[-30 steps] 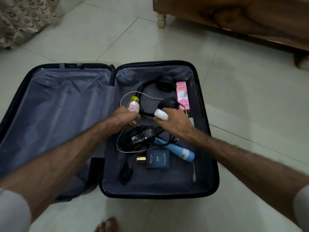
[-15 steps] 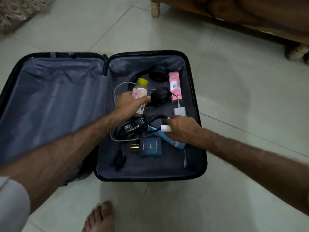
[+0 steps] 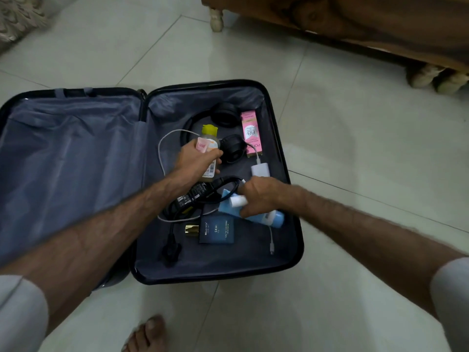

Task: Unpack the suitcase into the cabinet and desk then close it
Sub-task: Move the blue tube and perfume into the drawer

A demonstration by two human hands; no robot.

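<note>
The black suitcase (image 3: 295, 199) lies open on the tiled floor, its left half empty. My left hand (image 3: 196, 161) grips a yellow-capped bottle (image 3: 210, 138) together with a small pink tube (image 3: 201, 146), lifted slightly over the right half. My right hand (image 3: 258, 196) holds a small white container (image 3: 237, 200) and closes on the light blue tube (image 3: 274, 218). Lying in the right half are black headphones (image 3: 225, 115), a pink BB cream box (image 3: 250, 133), a black power adapter (image 3: 193, 196), a white charger (image 3: 260, 170) and a dark blue perfume box (image 3: 217, 231).
A wooden furniture piece (image 3: 355, 19) with pale turned feet stands at the top right on the floor. A patterned fabric (image 3: 17, 19) shows at the top left. My bare foot (image 3: 147, 335) is on the tiles just in front of the suitcase.
My left hand has lifted the yellow-capped bottle and pink tube off the lining. My right hand moved down from the headphones with the white container and now closes on the blue tube.
</note>
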